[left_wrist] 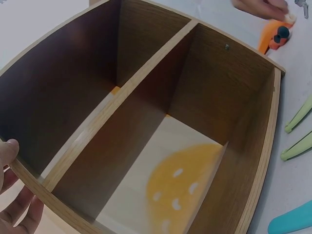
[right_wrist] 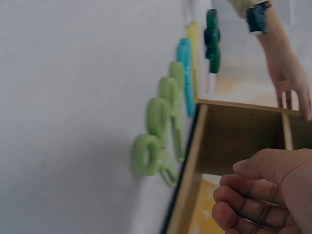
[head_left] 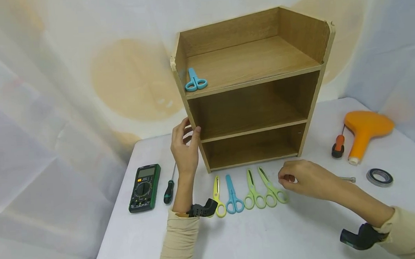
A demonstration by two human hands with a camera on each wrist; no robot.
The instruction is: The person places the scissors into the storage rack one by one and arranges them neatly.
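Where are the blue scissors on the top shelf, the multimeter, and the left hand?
blue scissors [head_left: 195, 81], head view, on the handle loops.
multimeter [head_left: 145, 187], head view, on the dial at the middle of its body.
left hand [head_left: 184, 148], head view, on the back of the hand gripping the shelf's side panel.
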